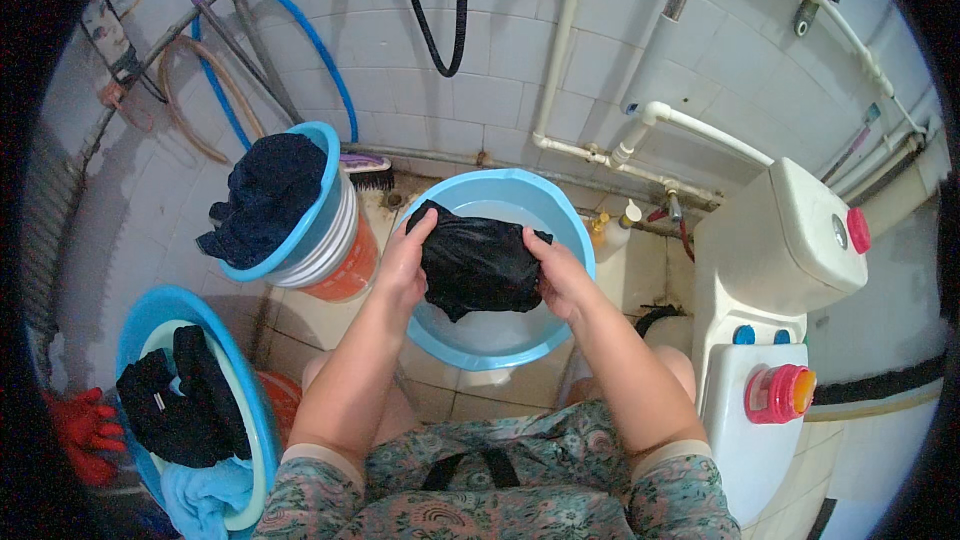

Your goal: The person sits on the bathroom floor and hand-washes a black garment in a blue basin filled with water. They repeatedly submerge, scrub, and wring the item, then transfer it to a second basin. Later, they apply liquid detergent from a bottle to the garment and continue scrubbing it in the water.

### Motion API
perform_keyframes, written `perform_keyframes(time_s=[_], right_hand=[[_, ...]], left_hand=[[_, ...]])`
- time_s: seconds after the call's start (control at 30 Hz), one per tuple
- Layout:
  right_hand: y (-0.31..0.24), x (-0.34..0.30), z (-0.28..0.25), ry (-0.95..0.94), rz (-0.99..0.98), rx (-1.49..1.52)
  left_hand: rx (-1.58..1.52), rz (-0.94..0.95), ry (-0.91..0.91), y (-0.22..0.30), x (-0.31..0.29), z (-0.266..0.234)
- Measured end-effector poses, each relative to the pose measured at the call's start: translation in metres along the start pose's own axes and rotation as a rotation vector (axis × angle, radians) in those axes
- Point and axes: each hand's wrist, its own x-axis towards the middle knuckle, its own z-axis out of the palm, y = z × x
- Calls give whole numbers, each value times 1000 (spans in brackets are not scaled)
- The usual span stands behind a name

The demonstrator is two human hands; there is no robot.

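Stretched between my two hands is a black cloth garment (480, 262), whose exact kind I cannot make out. My left hand (405, 262) grips its left end, thumb on top. The right end is pinched by my right hand (560, 278), again with the thumb above and the fingers mostly hidden underneath. Below the garment stands a light blue plastic basin (490, 352) with cloudy, whitish water (500, 328) in it. The garment hangs over the middle of the basin; whether its lower edge touches the water I cannot tell.
Left, dark clothes (275, 190) fill a blue basin (328, 155) atop a bucket (345, 250). Nearer, another blue basin (150, 315) holds black clothes (180, 405) and a light blue towel (205, 495). A brush (370, 172) and pump bottle (620, 225) flank the far side. Right stands a toilet (760, 420) with a pink jar (780, 393).
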Motion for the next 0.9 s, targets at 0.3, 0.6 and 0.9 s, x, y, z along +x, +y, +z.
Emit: perform_keyframes(time_s=[0.3, 0.6, 0.9], right_hand=[[-16, -8, -5, -82, -71, -94], [-15, -14, -8, -43, -210, 54], [-9, -3, -19, 104, -312, -164]], left_hand=[[224, 143, 83, -5, 6, -9], [-91, -128, 154, -7, 13, -9], [-373, -231, -36, -13, 23, -19]])
